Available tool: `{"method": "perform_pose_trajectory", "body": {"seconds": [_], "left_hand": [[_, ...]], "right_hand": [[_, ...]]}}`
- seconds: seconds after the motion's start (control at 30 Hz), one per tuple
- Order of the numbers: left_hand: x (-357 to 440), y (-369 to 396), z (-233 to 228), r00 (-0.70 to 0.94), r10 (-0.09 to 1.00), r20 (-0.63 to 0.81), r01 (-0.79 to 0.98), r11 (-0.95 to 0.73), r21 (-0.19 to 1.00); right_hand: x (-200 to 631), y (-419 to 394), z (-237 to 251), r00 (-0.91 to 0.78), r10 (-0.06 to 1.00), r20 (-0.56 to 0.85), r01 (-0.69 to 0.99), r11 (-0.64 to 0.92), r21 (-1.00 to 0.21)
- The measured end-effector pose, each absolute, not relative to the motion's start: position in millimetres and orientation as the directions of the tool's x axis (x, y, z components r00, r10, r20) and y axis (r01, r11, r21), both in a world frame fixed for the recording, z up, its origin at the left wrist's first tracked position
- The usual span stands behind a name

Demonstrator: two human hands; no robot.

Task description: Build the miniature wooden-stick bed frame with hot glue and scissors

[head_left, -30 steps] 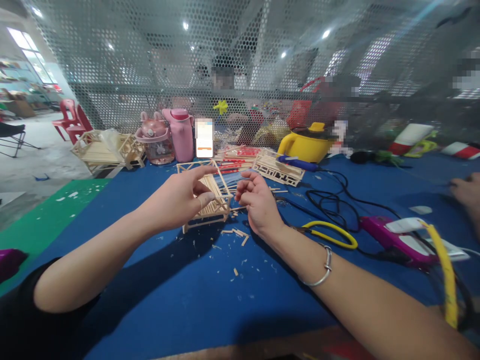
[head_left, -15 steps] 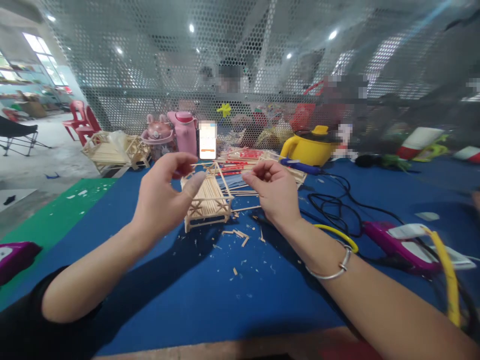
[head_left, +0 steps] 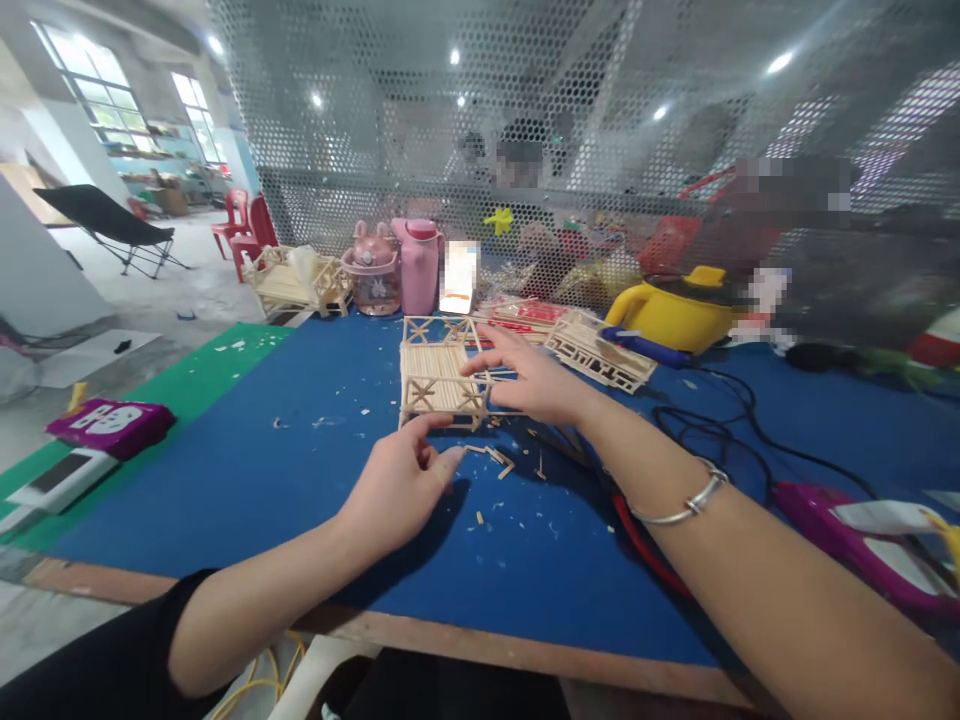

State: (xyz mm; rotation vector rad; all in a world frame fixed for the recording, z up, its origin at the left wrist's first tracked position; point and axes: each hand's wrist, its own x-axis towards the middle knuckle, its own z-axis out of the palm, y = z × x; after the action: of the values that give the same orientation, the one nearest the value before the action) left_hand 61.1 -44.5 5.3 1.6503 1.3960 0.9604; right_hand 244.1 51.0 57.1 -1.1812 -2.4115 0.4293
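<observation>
A small bed-like frame of pale wooden sticks (head_left: 439, 365), with a slatted base and crossed end panels, stands upright on the blue tabletop. My right hand (head_left: 536, 380) reaches over its right side, fingers spread; whether the fingertips touch it I cannot tell. In front of the frame's near edge is my left hand (head_left: 401, 480), with thumb and index finger apart and nothing visible between them. Short stick offcuts (head_left: 495, 458) lie just right of the left thumb. Loose sticks are partly hidden behind the right hand.
Behind stand a pink jug (head_left: 418, 265), a pink bottle (head_left: 375, 275), a lit phone (head_left: 459, 277) and a yellow pot (head_left: 671, 315). Another stick model (head_left: 600, 348) sits right, beside a blue-handled tool (head_left: 646, 345). Black cables (head_left: 705, 425) and purple boxes (head_left: 112, 425) lie toward the sides.
My left hand has come down from beside the frame to its near edge. My right hand's fingers have gone from pinched to spread, at the frame's right side. The view has shifted left.
</observation>
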Motion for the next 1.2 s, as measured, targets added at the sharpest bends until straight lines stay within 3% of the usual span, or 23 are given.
{"method": "perform_pose_trajectory", "body": {"seconds": [0.2,0.37,0.87,1.2], "left_hand": [[84,-37,11,0.096,0.994,0.042,0.378,-0.075,0.923],[87,-33,11,0.095,0.994,0.049,0.358,-0.08,0.93],[87,-31,7,0.113,0.99,0.09,0.182,-0.109,0.977],[87,-32,7,0.124,0.989,0.078,0.155,-0.097,0.983]], "right_hand": [[233,58,65,-0.586,0.799,0.137,0.694,0.582,-0.424],[233,56,65,-0.568,0.813,0.125,0.681,0.55,-0.483],[243,60,48,-0.591,0.734,0.334,0.532,0.666,-0.523],[241,55,44,-0.592,0.695,0.409,0.529,0.718,-0.453]]}}
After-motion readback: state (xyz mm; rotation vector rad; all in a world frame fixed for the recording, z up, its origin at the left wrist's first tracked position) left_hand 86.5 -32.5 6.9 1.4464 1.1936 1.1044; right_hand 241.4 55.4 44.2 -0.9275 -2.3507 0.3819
